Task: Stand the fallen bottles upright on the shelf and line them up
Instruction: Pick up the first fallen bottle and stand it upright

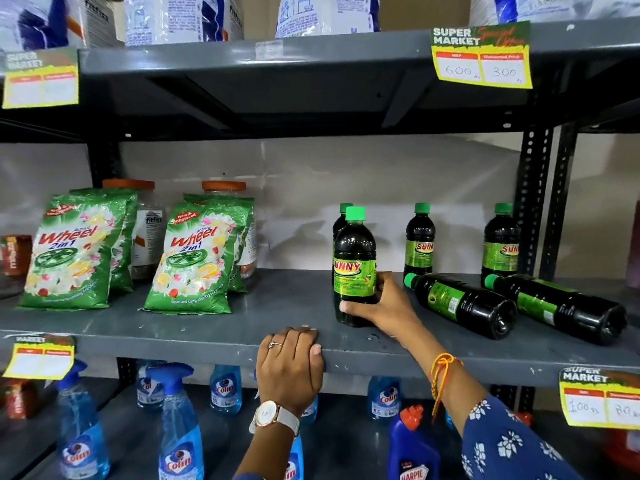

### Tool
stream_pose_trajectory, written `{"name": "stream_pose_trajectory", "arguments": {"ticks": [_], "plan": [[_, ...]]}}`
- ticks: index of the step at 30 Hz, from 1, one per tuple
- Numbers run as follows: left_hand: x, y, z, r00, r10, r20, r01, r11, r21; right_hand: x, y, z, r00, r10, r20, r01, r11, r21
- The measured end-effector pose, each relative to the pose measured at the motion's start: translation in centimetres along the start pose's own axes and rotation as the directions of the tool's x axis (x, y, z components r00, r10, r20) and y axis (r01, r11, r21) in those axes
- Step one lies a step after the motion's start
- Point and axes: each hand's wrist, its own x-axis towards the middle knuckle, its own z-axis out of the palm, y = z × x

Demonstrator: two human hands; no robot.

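Note:
On the grey middle shelf (207,327) stand dark bottles with green caps and green labels. My right hand (377,303) grips the lower part of one upright bottle (354,258) near the shelf's front; another upright bottle (341,220) is partly hidden behind it. Two more stand at the back, one bottle (419,240) in the middle and one bottle (500,244) to the right. Two bottles lie on their sides, caps pointing back-left: a fallen bottle (460,303) and a second fallen bottle (557,308) further right. My left hand (292,365) rests over the shelf's front edge, holding no bottle.
Green detergent packets (74,251) and orange-lidded jars (225,188) fill the shelf's left half. Blue spray bottles (180,427) stand on the shelf below. Yellow price tags (481,53) hang on shelf edges. A perforated metal upright (533,202) bounds the right side.

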Motion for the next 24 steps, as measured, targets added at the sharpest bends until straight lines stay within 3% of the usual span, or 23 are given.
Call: {"name": "stream_pose_trajectory", "arguments": {"ticks": [8,24], "plan": [[-0.1,0.0,0.0,1.0,-0.011,0.01,0.011,1.0,0.006,-0.1,0.1,-0.1,1.0,0.016,0.0,-0.016,0.997,0.076],[0.0,0.0,-0.1,1.0,0.008,-0.026,-0.008,1.0,0.015,-2.1,-1.4,-0.7,0.999,-0.023,0.047,0.025,0.998,-0.052]]}}
